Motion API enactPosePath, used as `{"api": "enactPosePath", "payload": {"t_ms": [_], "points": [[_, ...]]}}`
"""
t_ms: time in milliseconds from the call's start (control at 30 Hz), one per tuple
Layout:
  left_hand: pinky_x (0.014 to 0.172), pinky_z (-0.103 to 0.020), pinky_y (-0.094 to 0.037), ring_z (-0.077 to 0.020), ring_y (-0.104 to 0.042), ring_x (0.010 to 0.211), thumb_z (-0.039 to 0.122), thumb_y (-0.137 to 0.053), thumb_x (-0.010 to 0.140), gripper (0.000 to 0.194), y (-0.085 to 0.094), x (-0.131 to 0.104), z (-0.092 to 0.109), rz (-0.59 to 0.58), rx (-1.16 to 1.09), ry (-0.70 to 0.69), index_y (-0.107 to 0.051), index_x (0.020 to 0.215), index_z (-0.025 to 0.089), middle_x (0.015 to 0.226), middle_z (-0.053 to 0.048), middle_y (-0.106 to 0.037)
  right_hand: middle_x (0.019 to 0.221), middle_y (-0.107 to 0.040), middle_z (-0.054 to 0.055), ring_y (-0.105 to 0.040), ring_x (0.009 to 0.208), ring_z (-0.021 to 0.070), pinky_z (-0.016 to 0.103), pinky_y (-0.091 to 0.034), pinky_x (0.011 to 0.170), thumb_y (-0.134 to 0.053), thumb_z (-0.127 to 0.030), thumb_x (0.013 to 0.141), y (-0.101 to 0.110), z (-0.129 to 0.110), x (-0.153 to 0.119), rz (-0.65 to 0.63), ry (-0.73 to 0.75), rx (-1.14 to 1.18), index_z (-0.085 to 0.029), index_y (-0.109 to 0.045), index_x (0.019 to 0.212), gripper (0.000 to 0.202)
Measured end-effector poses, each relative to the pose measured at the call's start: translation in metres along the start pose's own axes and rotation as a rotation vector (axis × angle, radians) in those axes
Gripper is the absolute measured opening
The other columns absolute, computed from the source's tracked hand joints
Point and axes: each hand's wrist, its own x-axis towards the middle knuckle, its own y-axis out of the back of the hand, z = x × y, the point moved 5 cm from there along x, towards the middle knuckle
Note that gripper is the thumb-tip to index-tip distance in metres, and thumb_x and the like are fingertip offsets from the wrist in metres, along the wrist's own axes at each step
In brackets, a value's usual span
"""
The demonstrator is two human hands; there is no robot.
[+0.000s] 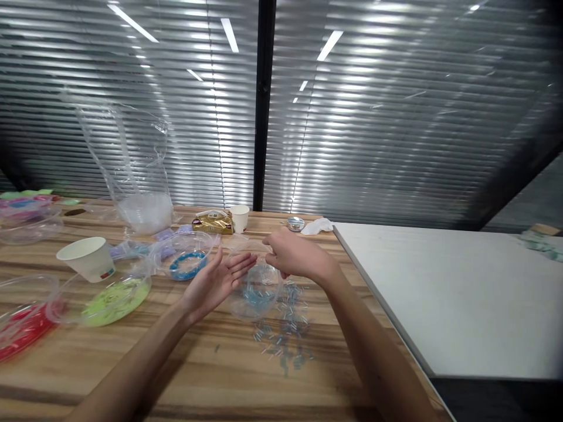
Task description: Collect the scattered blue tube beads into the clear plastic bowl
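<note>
My left hand (pixel 220 278) is palm up with its fingers stretched out, beside a clear plastic bowl (pixel 246 308) that holds pale blue pieces. Over the right rim of that bowl is my right hand (pixel 292 253), its fingers curled together; whatever they hold, if anything, is too small to make out. Many small pale tube-like pieces (pixel 288 328) lie scattered on the wooden table (pixel 197 375), right of the bowl and nearer to me. Another clear bowl with a blue ring of beads (pixel 188 265) stands left of my left hand.
At the left are a paper cup (pixel 90 261), a bowl of green pieces (pixel 116 300) and one of red pieces (pixel 26 328). Behind stand a clear bag (pixel 145 205), a gold packet (pixel 213 223) and a small white cup (pixel 240 218). A white board (pixel 461 293) lies right.
</note>
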Motion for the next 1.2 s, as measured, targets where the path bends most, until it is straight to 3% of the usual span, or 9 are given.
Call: {"api": "enactPosePath", "payload": {"t_ms": [167, 300, 367, 533, 667, 800, 900, 1000, 1200], "points": [[0.113, -0.041, -0.028, -0.0272, -0.048, 0.128, 0.059, -0.041, 0.092, 0.055, -0.001, -0.003, 0.012, 0.026, 0.256, -0.243, -0.068, 0.112, 0.015, 0.124, -0.012, -0.063, 0.079, -0.067, 0.012, -0.059, 0.045, 0.0116, 0.02, -0.032, 0.038, -0.045, -0.008, 0.085, 0.003, 0.0, -0.002, 0.019, -0.012, 0.021, -0.007, -0.058, 0.078, 0.015], [0.109, -0.045, -0.034, -0.0288, -0.054, 0.118, 0.044, -0.062, 0.085, 0.036, 0.007, -0.015, 0.031, 0.393, 0.809, -0.661, -0.067, 0.107, 0.017, 0.119, -0.011, -0.064, 0.066, -0.061, 0.005, -0.056, 0.045, 0.0103, 0.019, -0.031, 0.039, -0.043, -0.003, 0.08, 0.008, 0.007, -0.001, 0.054, -0.01, 0.064, -0.011, -0.053, 0.07, 0.016], [0.109, -0.046, -0.033, -0.0288, -0.049, 0.124, 0.042, -0.066, 0.081, 0.044, 0.01, -0.017, 0.032, 0.496, 0.982, -0.746, -0.06, 0.118, 0.019, 0.128, -0.011, -0.057, 0.057, -0.055, 0.001, -0.052, 0.045, 0.0098, 0.019, -0.03, 0.041, -0.042, 0.0, 0.077, 0.013, 0.011, -0.001, 0.114, 0.02, 0.067, -0.013, -0.05, 0.067, 0.018], [0.103, -0.042, -0.04, -0.0287, -0.041, 0.132, 0.041, -0.066, 0.081, 0.067, 0.017, -0.003, 0.013, 0.399, 0.57, -0.394, -0.037, 0.139, 0.027, 0.146, -0.01, -0.041, 0.057, -0.05, -0.003, -0.043, 0.05, 0.0081, 0.021, -0.028, 0.051, -0.041, -0.002, 0.081, 0.03, 0.015, -0.005, 0.315, 0.119, 0.064, -0.014, -0.05, 0.066, 0.021], [0.09, -0.039, -0.051, -0.0285, -0.055, 0.119, 0.038, -0.061, 0.086, 0.059, 0.003, -0.002, 0.002, 0.253, 0.171, -0.141, -0.039, 0.139, 0.023, 0.129, -0.012, -0.059, 0.063, -0.054, -0.002, -0.045, 0.057, 0.01, 0.021, -0.029, 0.058, -0.039, -0.011, 0.093, 0.036, 0.011, -0.008, 0.411, 0.149, 0.056, -0.014, -0.061, 0.081, 0.025], [0.089, -0.035, -0.052, -0.0255, -0.06, 0.111, 0.041, -0.06, 0.089, 0.043, 0.001, -0.005, 0.01, 0.298, 0.084, -0.194, -0.054, 0.125, 0.019, 0.115, -0.009, -0.067, 0.097, -0.064, 0.006, -0.057, 0.083, 0.0169, 0.024, -0.038, 0.07, -0.043, -0.035, 0.099, 0.032, 0.007, -0.007, 0.427, 0.158, 0.056, -0.017, -0.061, 0.114, 0.03], [0.093, -0.035, -0.05, -0.0246, -0.06, 0.113, 0.054, -0.056, 0.089, 0.047, 0.006, -0.005, 0.015, 0.315, 0.064, -0.262, -0.056, 0.121, 0.019, 0.115, -0.008, -0.067, 0.135, -0.05, 0.011, -0.052, 0.113, 0.0236, 0.031, -0.042, 0.089, -0.045, -0.05, 0.097, 0.024, 0.004, -0.005, 0.31, 0.219, 0.175, -0.022, -0.033, 0.145, 0.057], [0.095, -0.036, -0.048, -0.0246, -0.059, 0.115, 0.064, -0.054, 0.085, 0.056, 0.007, -0.004, 0.016, 0.282, 0.063, -0.292, -0.057, 0.12, 0.02, 0.116, -0.007, -0.067, 0.138, -0.048, 0.009, -0.054, 0.112, 0.0222, 0.034, -0.044, 0.093, -0.047, -0.048, 0.096, 0.017, 0.001, -0.003, 0.182, 0.261, 0.302, -0.026, -0.02, 0.15, 0.064], [0.096, -0.039, -0.047, -0.0254, -0.058, 0.115, 0.07, -0.053, 0.081, 0.064, 0.006, 0.001, 0.0, 0.19, 0.132, -0.247, -0.055, 0.122, 0.021, 0.119, -0.009, -0.065, 0.145, -0.037, 0.009, -0.054, 0.109, 0.0168, 0.028, -0.05, 0.087, -0.054, -0.038, 0.094, -0.002, 0.01, -0.01, 0.233, 0.315, 0.735, -0.027, -0.022, 0.149, 0.065]]}}
